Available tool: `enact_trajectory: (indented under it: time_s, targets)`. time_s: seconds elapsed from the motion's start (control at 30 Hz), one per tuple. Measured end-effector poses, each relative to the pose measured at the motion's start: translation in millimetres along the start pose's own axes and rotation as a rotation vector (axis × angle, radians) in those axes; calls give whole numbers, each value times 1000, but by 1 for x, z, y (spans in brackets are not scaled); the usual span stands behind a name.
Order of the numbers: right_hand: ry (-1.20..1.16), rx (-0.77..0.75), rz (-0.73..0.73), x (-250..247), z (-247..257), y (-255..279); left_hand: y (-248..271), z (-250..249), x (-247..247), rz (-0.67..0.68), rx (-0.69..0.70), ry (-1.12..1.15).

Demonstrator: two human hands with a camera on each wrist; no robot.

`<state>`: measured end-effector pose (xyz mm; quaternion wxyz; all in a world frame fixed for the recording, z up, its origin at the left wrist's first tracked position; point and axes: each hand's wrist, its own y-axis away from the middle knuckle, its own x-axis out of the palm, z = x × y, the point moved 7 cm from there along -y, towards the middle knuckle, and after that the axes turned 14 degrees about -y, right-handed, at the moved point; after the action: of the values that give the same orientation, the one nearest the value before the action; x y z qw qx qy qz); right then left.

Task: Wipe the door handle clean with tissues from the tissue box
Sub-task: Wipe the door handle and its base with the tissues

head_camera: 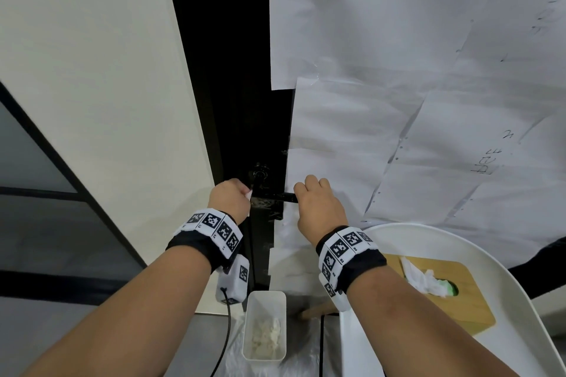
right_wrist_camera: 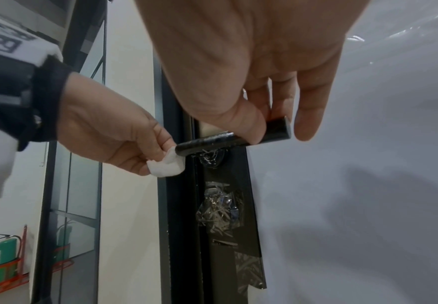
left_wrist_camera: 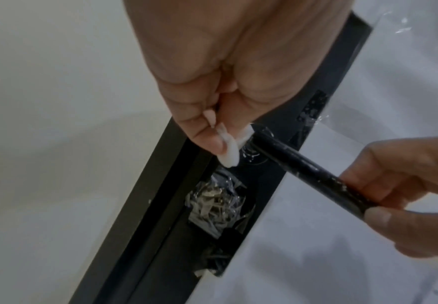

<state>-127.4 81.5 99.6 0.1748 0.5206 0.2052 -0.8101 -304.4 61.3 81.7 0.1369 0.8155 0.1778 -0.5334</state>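
Observation:
The black lever door handle (head_camera: 275, 196) (left_wrist_camera: 306, 166) (right_wrist_camera: 212, 142) juts from a dark door strip. My left hand (head_camera: 231, 199) (left_wrist_camera: 212, 131) (right_wrist_camera: 124, 142) pinches a folded white tissue (head_camera: 248, 194) (left_wrist_camera: 228, 148) (right_wrist_camera: 164, 165) against the handle's pivot end. At the free end, my right hand (head_camera: 312, 197) (left_wrist_camera: 394, 185) (right_wrist_camera: 267, 121) grips the handle between thumb and fingers. The wooden-topped tissue box (head_camera: 441, 294), with a tissue sticking out, lies on a white round table (head_camera: 502, 343) at lower right.
White paper sheets (head_camera: 413, 86) cover the door to the right of the handle. A white bin (head_camera: 265, 326) holding crumpled tissue stands on the floor below. Crinkled tape (left_wrist_camera: 212, 203) covers the lock under the handle. A green extinguisher (right_wrist_camera: 6, 259) stands far left.

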Motion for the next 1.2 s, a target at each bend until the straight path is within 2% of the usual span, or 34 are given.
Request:
enact_trajectory:
  time_s: [0.1, 0.2, 0.33, 0.43, 0.5, 0.6, 0.67, 0.77, 0.83, 0.97, 1.2]
  targets:
    - [2, -3, 6, 0, 1, 1, -2, 18, 11, 5, -153, 197]
    - [12, 1, 16, 0, 2, 2, -2, 27, 26, 31, -363, 662]
    - [14, 4, 13, -1, 2, 1, 3, -4, 45, 290, -393, 1163]
    - [18, 2, 11, -1, 2, 2, 8, -5, 56, 338, -516, 1410]
    - [21, -1, 9, -1, 1, 2, 9, 0, 58, 327, -559, 1432]
    - [15, 1, 13, -1, 1, 2, 10, 13, 57, 244, -613, 1327]
    - [13, 2, 11, -1, 1, 1, 9, 20, 47, 92, -569, 1120]
    - [19, -1, 13, 0, 1, 1, 7, 13, 11, -188, -264, 670]
    - [20, 3, 12, 0, 1, 0, 8, -3, -8, -303, -44, 382]
    - [21, -2, 4, 0, 1, 1, 4, -31, -7, -202, 254, -65]
    - [20, -6, 11, -1, 2, 1, 10, -50, -6, -217, 413, -417]
